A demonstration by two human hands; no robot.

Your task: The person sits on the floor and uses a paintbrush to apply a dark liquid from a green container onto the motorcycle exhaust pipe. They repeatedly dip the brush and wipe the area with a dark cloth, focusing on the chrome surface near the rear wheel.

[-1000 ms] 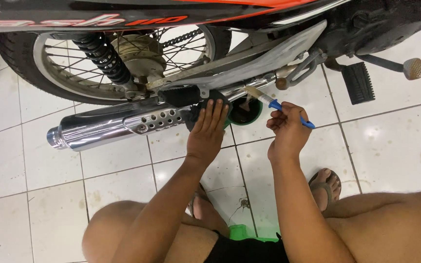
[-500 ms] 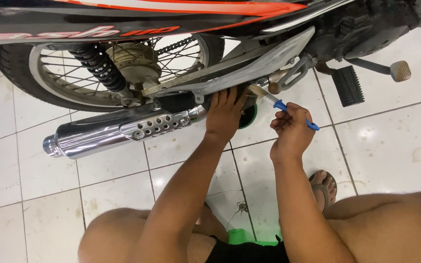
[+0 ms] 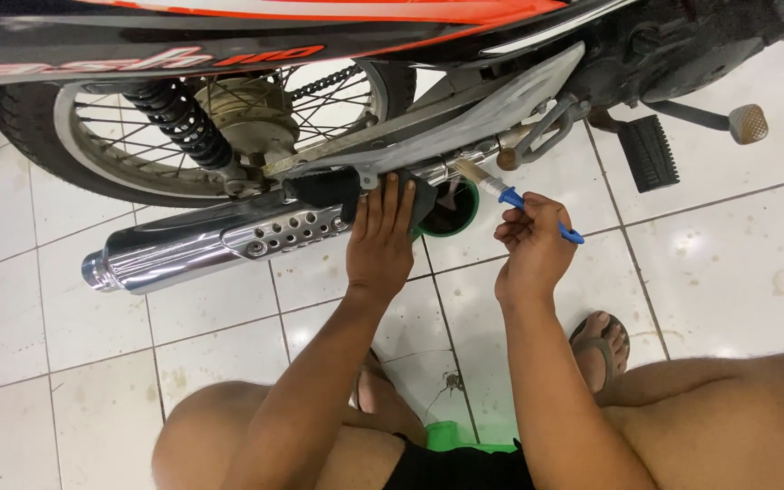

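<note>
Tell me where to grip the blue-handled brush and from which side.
Grip the blue-handled brush by its blue handle, coming from the floor side as the right hand does. Its bristle end points up toward the motorcycle's underside, so only the handle end is free.

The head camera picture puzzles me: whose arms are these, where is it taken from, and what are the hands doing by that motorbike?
The camera sits on a person's head and looks down, so the arms and bare knees belong to the wearer, who squats on a white tiled floor. Above them is the rear of a motorbike, with its spoked wheel and a shiny chrome exhaust pipe. The left hand presses a dark cloth against the exhaust. The right hand holds a small brush with a blue handle, its bristles pointing at the bike's metal parts. A green container stands on the floor between the hands, partly hidden.
</note>
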